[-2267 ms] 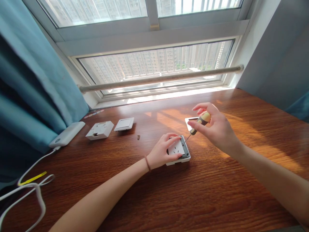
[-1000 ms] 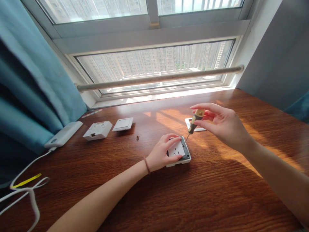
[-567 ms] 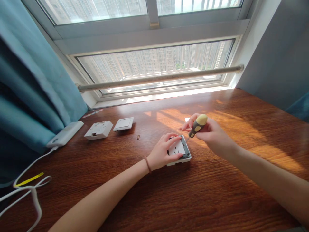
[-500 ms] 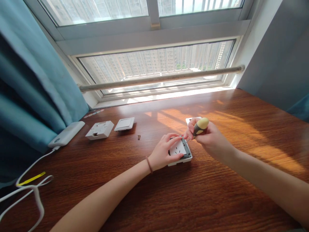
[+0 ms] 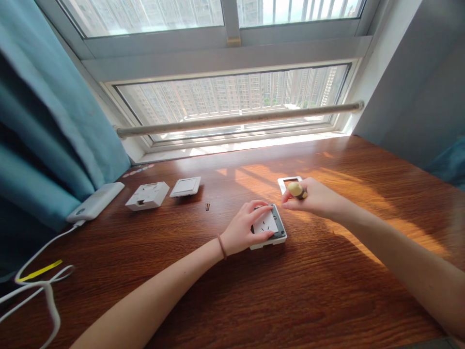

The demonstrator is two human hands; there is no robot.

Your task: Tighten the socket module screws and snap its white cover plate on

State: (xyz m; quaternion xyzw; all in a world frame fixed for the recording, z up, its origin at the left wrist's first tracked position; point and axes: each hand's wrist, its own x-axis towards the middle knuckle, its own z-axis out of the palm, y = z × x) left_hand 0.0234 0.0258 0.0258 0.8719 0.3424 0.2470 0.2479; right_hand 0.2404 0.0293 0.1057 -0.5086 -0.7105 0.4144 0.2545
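My left hand (image 5: 240,229) grips a wall socket (image 5: 268,224) lying on the wooden table, thumb and fingers laid over its white face. The socket has slots in that face, a dark grey strip along its right side and a white box under it. Held in my right hand (image 5: 317,198) is a screwdriver with a yellow and dark handle (image 5: 296,190), its butt end toward me. The hand is up and right of the socket, apart from it; the shaft and tip are hidden. Just beyond that hand lies a white cover frame (image 5: 283,182), partly covered by it.
Left of the socket are two small brass-coloured screws (image 5: 207,207), a white switch panel (image 5: 185,186) and a white mounting box (image 5: 147,196). A white power bank (image 5: 96,202) with white cables (image 5: 51,300) is at the left, beside the blue curtain (image 5: 65,97).
My right hand has moved away from the socket's edge with the screwdriver, whose handle has tipped toward me and shifted left. More of the cover frame shows. The left hand keeps its hold.
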